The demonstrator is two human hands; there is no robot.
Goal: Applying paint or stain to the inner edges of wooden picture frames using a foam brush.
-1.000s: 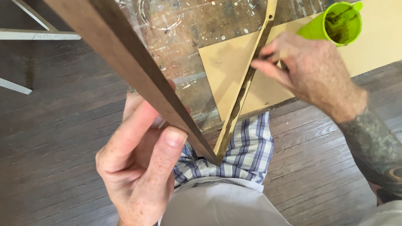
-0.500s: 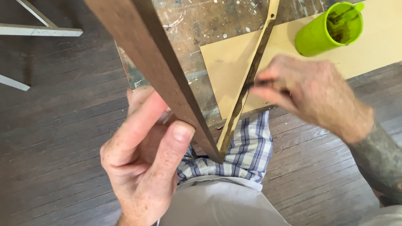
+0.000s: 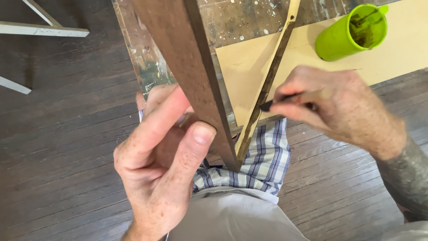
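- Left hand (image 3: 160, 165) clamps the dark wooden frame (image 3: 191, 76) near its corner, thumb pressed on the broad stained face, fingers wrapped behind it.
- Right hand (image 3: 339, 107) pinches a small brush (image 3: 290, 99) between thumb and fingertips; dark bristle tip touches the inner edge of the frame's thinner rail (image 3: 267, 85).
- Frame's pointed corner sits low, just above the plaid shirt (image 3: 263, 165) at the person's lap, both rails running up and away over the worktable (image 3: 240, 22).
- Change vs. half a second and a second ago: right hand has slid down the thin rail toward the corner; it was higher up near the cup before.
- Brush tip now clearly visible on the rail; earlier it was mostly hidden under the hand.
- Left hand has kept its clamp; only the view has shifted slightly.
- My read: staining stroke is travelling along the inner edge toward the corner; the pale stretch near the corner looks uncoated.
- Green cup (image 3: 352, 31) with dark liquid stands on tan paper (image 3: 401, 49), well apart from the brush.
- Floor (image 3: 58, 147) is dark wood planks; white stand legs (image 3: 40, 29) top left.
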